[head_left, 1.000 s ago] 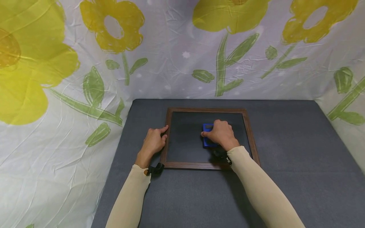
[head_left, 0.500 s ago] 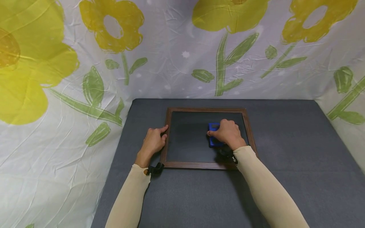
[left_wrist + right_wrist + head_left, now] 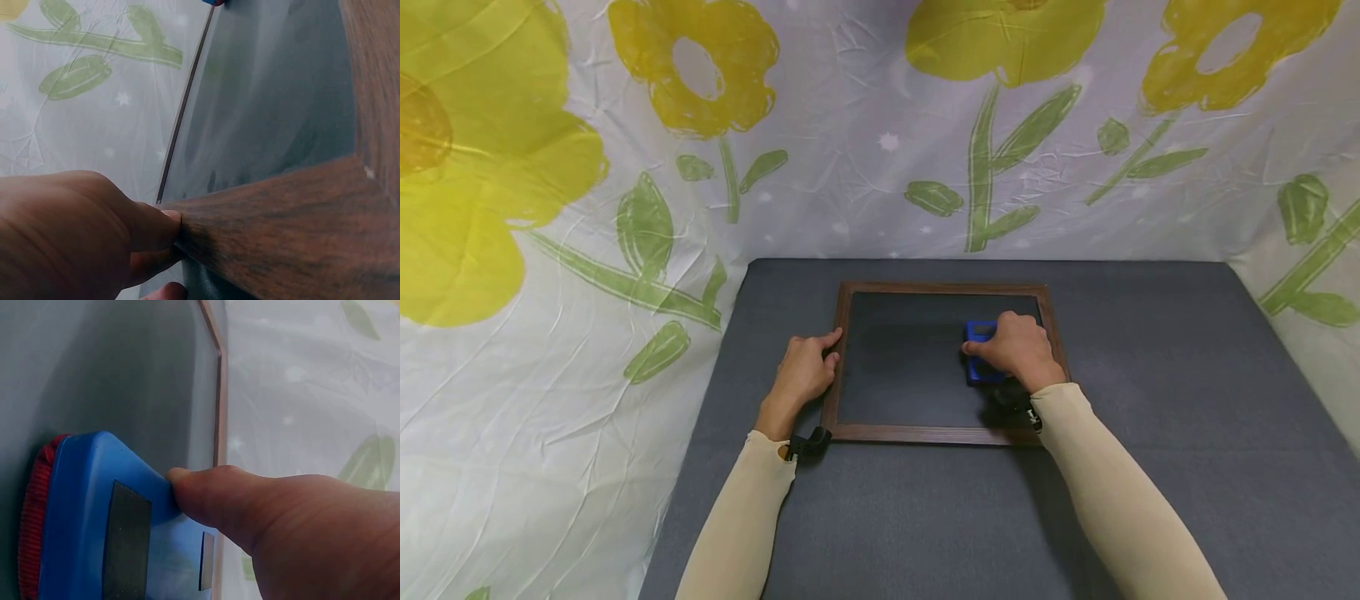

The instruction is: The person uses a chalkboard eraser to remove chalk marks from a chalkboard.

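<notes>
A blue board eraser point(image 3: 81, 506) with a red ribbed pad and dark strips on its back lies pad-down on the chalkboard point(image 3: 902, 358), right of its middle. My right hand point(image 3: 1021, 350) grips the eraser from above, with its thumb point(image 3: 215, 494) on the blue body; its other fingers are out of sight in the right wrist view. At the board's left side, my left hand point(image 3: 802, 369) has its fingertips against the brown wooden frame point(image 3: 275, 212), index finger extended. The left wrist view shows those fingertips right at the frame's outer edge.
The framed board lies on a dark grey table point(image 3: 887, 517). Behind and to the left hangs a pale cloth point(image 3: 850, 167) printed with yellow flowers and green leaves. Both wrists wear black camera mounts point(image 3: 811, 446).
My right hand has slid the eraser rightward across the board, closer to the right side of the frame. The left hand and the board have stayed in place.
</notes>
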Demonstrator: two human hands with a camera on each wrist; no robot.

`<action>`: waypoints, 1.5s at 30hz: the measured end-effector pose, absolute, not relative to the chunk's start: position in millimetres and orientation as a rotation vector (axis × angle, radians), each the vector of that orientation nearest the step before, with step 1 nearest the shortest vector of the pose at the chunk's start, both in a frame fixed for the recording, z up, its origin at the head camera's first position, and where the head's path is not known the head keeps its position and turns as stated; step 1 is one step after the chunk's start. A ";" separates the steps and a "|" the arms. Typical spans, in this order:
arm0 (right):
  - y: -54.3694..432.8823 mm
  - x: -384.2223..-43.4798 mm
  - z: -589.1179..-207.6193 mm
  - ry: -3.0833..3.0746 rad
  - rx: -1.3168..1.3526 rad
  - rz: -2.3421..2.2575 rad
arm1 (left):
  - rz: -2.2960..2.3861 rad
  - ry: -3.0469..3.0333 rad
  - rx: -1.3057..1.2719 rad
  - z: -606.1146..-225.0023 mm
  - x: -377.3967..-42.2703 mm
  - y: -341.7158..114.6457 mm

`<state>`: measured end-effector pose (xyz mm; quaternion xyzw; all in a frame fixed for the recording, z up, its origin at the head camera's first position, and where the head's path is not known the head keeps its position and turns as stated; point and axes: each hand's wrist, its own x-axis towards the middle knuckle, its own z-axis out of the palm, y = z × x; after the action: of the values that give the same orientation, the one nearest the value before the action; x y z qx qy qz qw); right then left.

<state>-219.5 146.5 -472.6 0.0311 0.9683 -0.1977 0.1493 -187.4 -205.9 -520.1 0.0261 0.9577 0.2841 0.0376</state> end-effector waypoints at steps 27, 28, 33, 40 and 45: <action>189.6 -218.8 -469.2 2.739 0.169 -0.576 | 0.861 2.948 0.084 -518.6 -186.3 -205.2; 191.2 -218.5 -468.9 2.738 0.171 -0.579 | 0.861 2.947 0.082 -518.4 -185.9 -205.0; 197.7 -216.4 -467.5 2.728 0.183 -0.596 | 0.856 2.941 0.066 -517.4 -184.8 -204.4; 205.5 -215.5 -466.8 2.721 0.217 -0.600 | 0.855 2.945 0.068 -518.1 -185.3 -204.3; 211.5 -215.7 -468.0 2.728 0.225 -0.605 | 0.850 2.945 0.061 -518.0 -185.2 -203.7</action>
<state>-215.7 211.5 -468.0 0.0793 0.9592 -0.2126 0.1686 -185.2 -203.7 -518.0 0.0200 0.9599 0.2771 0.0381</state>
